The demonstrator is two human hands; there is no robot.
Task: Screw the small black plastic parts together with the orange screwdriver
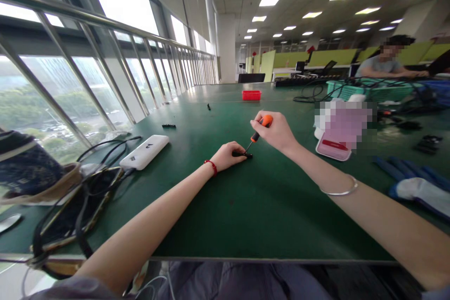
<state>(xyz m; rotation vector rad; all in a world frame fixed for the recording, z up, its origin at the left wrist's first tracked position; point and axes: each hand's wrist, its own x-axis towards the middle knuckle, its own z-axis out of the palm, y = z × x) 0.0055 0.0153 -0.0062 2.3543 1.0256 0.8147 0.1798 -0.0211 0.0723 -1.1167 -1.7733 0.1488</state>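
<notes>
My right hand is wrapped round the orange and black handle of a screwdriver. The screwdriver slants down to the left, and its tip meets a small black part on the green table. With thumb and fingers, my left hand grips that black part at its left end and keeps it against the tabletop. The fingers cover much of the part, so its exact kind cannot be made out.
Left lie a white power bank, cables and a phone. Small black pieces and a red basket sit farther off. At right are a pink case, gloves, a green basket and a seated person.
</notes>
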